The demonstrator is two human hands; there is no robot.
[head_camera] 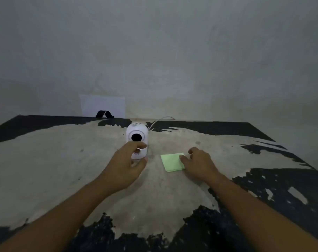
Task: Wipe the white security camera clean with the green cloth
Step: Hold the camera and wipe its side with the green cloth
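The white security camera (137,135) stands upright at the middle of the table, its round black lens facing me. My left hand (126,166) is curled around its lower front, thumb and fingers apart and close to its base; contact cannot be told. A folded green cloth (170,161) lies flat to the right of the camera. My right hand (200,165) rests on the cloth's right edge, fingertips touching it, fingers spread.
A white cable (161,120) runs from the camera's back toward the wall. A white sheet (102,106) with a small black stand (104,114) leans at the table's far edge. The table (45,160) has worn black paint over bare pale patches.
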